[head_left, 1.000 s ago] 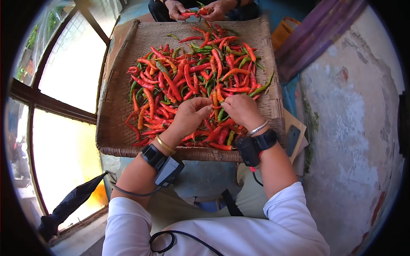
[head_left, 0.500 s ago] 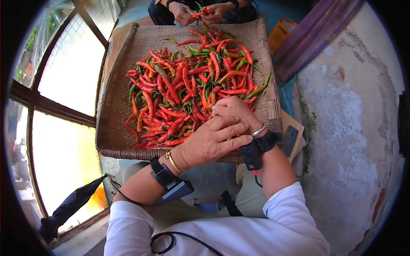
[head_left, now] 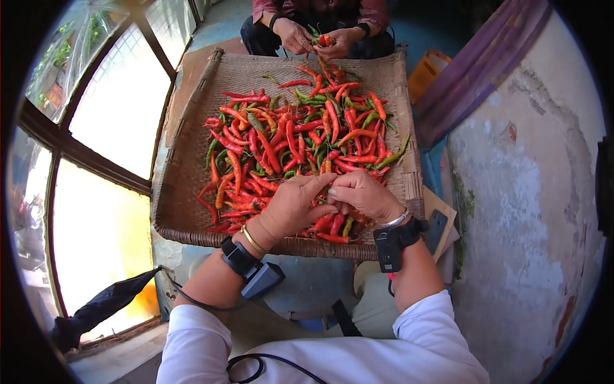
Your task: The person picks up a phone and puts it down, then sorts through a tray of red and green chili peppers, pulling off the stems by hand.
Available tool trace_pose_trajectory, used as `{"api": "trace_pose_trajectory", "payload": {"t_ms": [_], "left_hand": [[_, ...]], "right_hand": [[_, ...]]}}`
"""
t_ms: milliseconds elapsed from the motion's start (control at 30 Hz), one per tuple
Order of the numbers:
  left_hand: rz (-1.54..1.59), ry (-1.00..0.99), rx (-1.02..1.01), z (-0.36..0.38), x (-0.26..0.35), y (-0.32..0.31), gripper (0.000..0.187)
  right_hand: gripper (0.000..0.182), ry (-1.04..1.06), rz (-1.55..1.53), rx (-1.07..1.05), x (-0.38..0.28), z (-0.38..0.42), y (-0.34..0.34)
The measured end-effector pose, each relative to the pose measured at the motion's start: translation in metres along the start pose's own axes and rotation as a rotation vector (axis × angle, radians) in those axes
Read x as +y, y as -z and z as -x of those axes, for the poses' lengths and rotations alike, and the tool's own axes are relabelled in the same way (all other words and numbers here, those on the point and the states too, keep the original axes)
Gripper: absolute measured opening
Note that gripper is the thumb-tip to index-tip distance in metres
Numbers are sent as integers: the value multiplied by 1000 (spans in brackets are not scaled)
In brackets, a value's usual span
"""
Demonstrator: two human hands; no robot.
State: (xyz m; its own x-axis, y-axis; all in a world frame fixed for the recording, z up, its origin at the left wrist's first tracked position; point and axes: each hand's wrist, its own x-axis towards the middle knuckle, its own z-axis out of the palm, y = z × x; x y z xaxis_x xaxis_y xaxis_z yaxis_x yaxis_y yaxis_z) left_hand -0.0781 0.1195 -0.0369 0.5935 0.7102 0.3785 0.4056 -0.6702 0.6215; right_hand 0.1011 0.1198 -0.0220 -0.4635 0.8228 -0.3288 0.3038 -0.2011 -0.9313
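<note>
The left hand (head_left: 291, 208) and right hand (head_left: 364, 195) are pinching one chili (head_left: 325, 191) together, just above the chili pile (head_left: 300, 147) in the woven tray (head_left: 185, 160). Holding its stem end firmly and pulling gently should help.

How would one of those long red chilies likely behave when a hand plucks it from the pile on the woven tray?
The chilies look thin and curved, so one is probably light and slightly bendy. Glossy skins suggest some slipperiness, so the pinch by the left hand and right hand fits. Lying crisscrossed on the tray, neighbours may drag along rather than roll.
</note>
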Motion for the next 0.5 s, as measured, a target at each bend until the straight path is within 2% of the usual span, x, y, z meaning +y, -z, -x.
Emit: {"api": "trace_pose_trajectory", "payload": {"t_ms": [67, 100, 133, 200, 267, 333, 367, 400, 467, 500], "left_hand": [[170, 211, -156, 1, 2, 5, 45], [256, 151, -102, 1, -1, 0, 36], [259, 152, -104, 2, -3, -3, 36], [200, 139, 53, 2, -6, -5, 28], [216, 179, 47, -1, -7, -2, 23], [246, 26, 324, -1, -22, -13, 21], [399, 111, 342, 2, -33, -20, 16], [397, 128, 349, 4, -34, -19, 16], [987, 580, 223, 2, -38, -13, 10], [979, 661, 213, 0, -39, -10, 11]], "right_hand": [[22, 126, -207, -20, -2, 5, 5], [24, 147, -223, -14, 1, 5, 10], [24, 145, -224, -13, 3, 6, 14], [23, 129, -427, 55, 6, 9, 21], [23, 143, -444, 67, 2, 14, 29], [23, 185, -445, 152, 1, 16, 36], [24, 210, -470, 172, -1, 16, 38], [24, 254, -531, 210, -1, 15, 40], [23, 360, -658, 214, 4, 10, 47], [24, 378, -693, 253, 5, 8, 49]]}}
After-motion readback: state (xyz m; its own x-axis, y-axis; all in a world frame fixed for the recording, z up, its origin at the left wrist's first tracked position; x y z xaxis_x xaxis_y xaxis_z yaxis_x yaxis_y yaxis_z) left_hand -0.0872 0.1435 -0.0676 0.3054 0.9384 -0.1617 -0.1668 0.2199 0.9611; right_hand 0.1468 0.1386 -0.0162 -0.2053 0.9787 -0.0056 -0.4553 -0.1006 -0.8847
